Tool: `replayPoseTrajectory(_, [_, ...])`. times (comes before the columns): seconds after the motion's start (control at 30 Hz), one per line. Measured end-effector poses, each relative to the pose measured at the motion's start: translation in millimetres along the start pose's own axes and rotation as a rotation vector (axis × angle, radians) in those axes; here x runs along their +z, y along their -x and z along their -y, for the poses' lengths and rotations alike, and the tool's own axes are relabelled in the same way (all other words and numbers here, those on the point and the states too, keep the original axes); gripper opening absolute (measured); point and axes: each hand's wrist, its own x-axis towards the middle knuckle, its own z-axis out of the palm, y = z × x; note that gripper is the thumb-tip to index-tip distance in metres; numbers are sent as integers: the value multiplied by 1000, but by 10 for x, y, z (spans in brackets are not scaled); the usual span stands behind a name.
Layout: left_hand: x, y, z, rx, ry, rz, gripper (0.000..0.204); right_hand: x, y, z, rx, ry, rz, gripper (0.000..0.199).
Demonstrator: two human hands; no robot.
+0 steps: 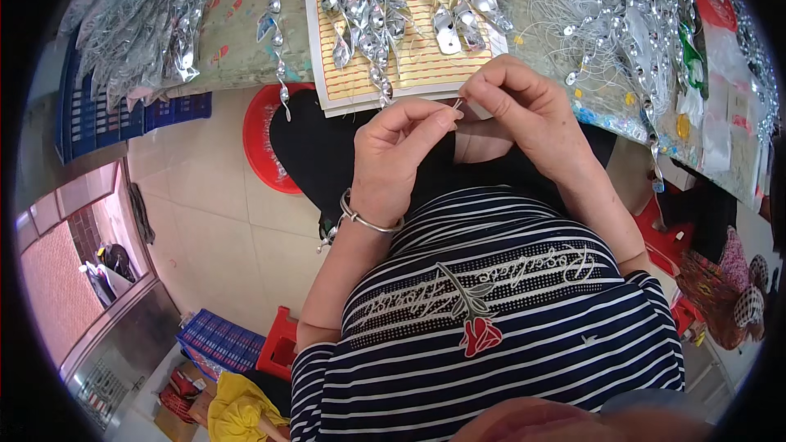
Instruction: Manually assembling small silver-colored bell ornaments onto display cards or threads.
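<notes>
over lap, both hands [458, 127] pinch needle [458, 103].

Left hand [393, 155] and right hand [524, 106] raised together, fingertips pinched, nearly touching

The left hand [393, 155] and right hand [524, 106] meet at their fingertips above the lap, pinching a small thin piece [458, 103] between them. Just beyond the hands a ruled board [426, 65] lies on the table [237, 41], with metal strands [368, 0] resting on it. Left of the board, more strands [139, 16] lie heaped. Right of it lies a tangle of thread [565, 8]. Below the table's edge, left of the lap, a stool [258, 143] stands on the floor [213, 221].
</notes>
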Motion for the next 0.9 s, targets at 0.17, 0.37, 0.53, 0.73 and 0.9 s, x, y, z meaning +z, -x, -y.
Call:
replayPoseTrajectory(0.17, [-12, -82, 25, 31, 12, -1, 12, -45, -58, -25, -15, -22, 8, 20])
replayPoseTrajectory(0.37, [-2, -98, 26, 60, -50, 6, 11, -44, -59, 19, -80, -67, 66, 18])
replayPoseTrajectory(0.53, [-16, -62, 15, 12, -33, 38, 7, -46, -53, 37, -90, 55, 84, 12])
replayPoseTrajectory(0.73, [-47, -32, 58, -80, -71, 84, 12, -68, 15, 131, -272, 415, 52, 4])
replayPoseTrajectory(0.9, [-37, 1, 52, -85, -22, 86, 14, -123, 26, 151, -466, 554, 39, 5])
